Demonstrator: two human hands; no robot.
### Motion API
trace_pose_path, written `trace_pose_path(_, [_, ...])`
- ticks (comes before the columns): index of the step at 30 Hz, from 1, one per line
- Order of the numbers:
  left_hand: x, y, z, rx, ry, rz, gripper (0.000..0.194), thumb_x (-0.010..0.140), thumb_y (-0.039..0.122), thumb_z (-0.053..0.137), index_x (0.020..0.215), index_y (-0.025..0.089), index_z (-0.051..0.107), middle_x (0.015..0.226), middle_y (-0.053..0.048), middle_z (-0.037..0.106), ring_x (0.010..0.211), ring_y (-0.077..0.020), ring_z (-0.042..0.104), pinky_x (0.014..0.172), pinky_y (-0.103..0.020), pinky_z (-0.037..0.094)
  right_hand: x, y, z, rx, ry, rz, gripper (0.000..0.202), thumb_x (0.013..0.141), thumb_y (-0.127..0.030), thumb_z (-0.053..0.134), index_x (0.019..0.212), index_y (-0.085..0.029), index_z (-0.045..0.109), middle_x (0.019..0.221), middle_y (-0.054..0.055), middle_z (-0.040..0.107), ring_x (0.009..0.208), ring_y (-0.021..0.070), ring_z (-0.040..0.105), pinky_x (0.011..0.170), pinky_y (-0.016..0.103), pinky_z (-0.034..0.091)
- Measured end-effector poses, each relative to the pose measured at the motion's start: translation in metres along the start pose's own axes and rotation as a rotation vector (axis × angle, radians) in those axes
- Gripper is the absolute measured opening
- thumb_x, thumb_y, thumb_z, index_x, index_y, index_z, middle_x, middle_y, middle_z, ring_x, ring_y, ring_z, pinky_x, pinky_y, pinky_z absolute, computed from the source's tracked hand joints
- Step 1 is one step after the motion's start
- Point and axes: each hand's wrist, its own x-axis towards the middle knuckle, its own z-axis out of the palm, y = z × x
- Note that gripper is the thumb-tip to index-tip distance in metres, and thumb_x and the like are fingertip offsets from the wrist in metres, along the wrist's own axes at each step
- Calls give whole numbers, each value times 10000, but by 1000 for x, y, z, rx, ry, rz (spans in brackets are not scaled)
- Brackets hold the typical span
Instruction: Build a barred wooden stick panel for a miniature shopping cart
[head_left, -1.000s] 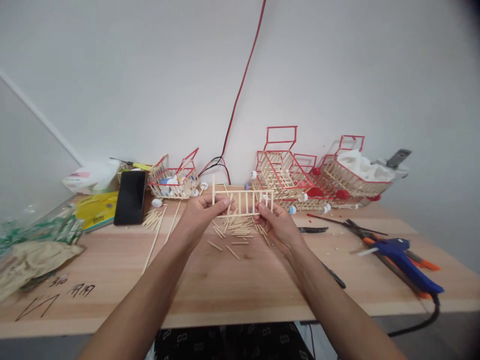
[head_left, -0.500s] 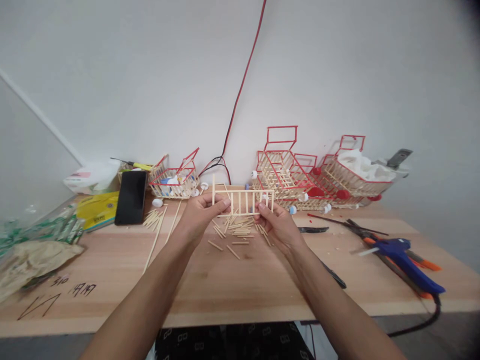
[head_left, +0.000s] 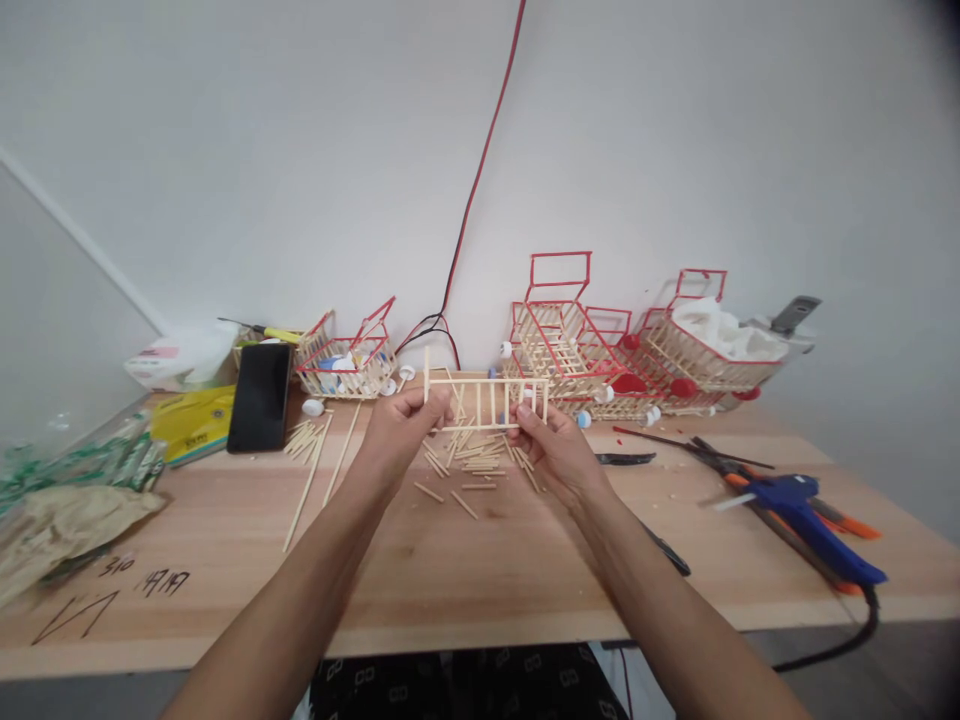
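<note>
A small ladder-like frame of pale wooden sticks [head_left: 491,381] is held up level above the table, with several upright bars between two long rails. My left hand [head_left: 403,425] pinches its left end, where one stick reaches up past the top rail. On the right end, my right hand [head_left: 553,443] grips the frame between thumb and fingers. Below and behind the frame, short loose sticks [head_left: 480,464] lie scattered on the wooden table [head_left: 480,590]. Some fingertips are hidden behind the frame.
Small stick carts with red edges [head_left: 559,345] stand at the back right, another cart [head_left: 349,372] at back left. A phone [head_left: 259,398] and yellow packet [head_left: 191,424] are left. Longer sticks [head_left: 307,490] lie nearby. A blue glue gun [head_left: 817,520] and pliers [head_left: 712,455] lie right.
My left thumb has shifted slightly left along the frame, uncovering more of its left part. The frame and my right hand stay nearly in place.
</note>
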Motion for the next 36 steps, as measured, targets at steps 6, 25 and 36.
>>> trace_pose_path(6, [-1, 2, 0, 98, 55, 76, 402, 803, 468, 606, 539, 166, 581, 601, -6, 583, 637, -136, 518, 642, -252, 383, 0, 1, -2, 23, 8, -16, 325, 546, -359, 880, 721, -169, 683, 683, -25, 620, 544, 56, 544, 527, 168, 506])
trace_pose_path(25, [19, -16, -21, -270, 208, -91, 310, 741, 293, 640, 574, 184, 403, 444, 93, 316, 382, -45, 282, 389, -174, 225, 1, -5, -10, 117, 23, -13, 329, 511, -320, 900, 720, -161, 702, 657, -36, 632, 536, 44, 564, 515, 126, 528])
trace_pose_path(36, [27, -28, -31, -400, 105, -167, 277, 672, 277, 732, 636, 158, 485, 563, 37, 542, 479, -68, 486, 468, -170, 395, -2, -4, -8, 121, 1, 9, 343, 508, -329, 900, 724, -152, 701, 661, -39, 623, 537, 37, 560, 518, 121, 518])
